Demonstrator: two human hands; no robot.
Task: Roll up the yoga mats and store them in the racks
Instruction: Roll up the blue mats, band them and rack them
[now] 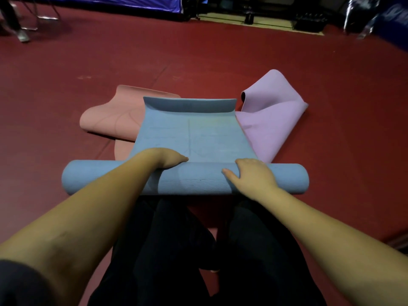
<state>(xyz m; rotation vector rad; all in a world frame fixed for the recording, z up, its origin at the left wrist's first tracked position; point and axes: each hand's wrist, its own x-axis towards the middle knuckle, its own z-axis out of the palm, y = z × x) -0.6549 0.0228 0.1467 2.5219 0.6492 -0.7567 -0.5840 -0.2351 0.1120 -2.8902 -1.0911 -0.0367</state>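
A blue yoga mat (194, 135) lies on the red floor in front of me, partly rolled. Its thick roll (198, 181) runs crosswise just beyond my knees, and the flat part stretches away with its far end curled upward. My left hand (164, 160) grips the top of the roll left of centre, fingers curled over its far side. My right hand (250, 173) grips the roll right of centre, thumb pointing left. A pink mat (112, 115) lies crumpled under the blue one at the left. A purple mat (271, 120) lies folded at the right.
Red floor (198, 62) spreads all around. At the far edge stand a blue tent-like cover (114, 3), a dark rack or bench frame (249, 17) and a person's legs (15, 21) at the far left. My dark-trousered legs (176, 250) fill the foreground.
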